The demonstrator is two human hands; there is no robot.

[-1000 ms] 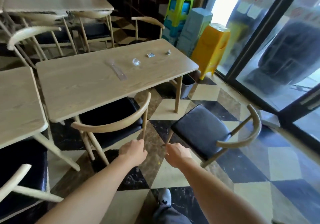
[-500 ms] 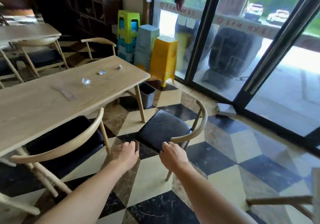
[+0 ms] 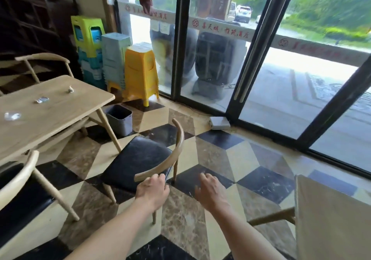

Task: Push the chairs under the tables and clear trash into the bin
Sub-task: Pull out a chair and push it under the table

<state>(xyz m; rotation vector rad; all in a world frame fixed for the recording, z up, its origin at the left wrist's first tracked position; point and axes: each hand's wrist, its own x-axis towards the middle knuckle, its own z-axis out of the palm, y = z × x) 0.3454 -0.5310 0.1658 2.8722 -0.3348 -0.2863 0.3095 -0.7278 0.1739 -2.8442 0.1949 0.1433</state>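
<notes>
Gripping chair [image 3: 138,157], bin [image 3: 120,122] beside table [image 3: 60,111]

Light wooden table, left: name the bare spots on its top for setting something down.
Bare: the strip along the near edge of the light wooden table, and its right corner beyond the small white crumpled scrap. Crowded: the middle line, with that scrap, a silvery wrapper and a clear plastic wad.
</notes>
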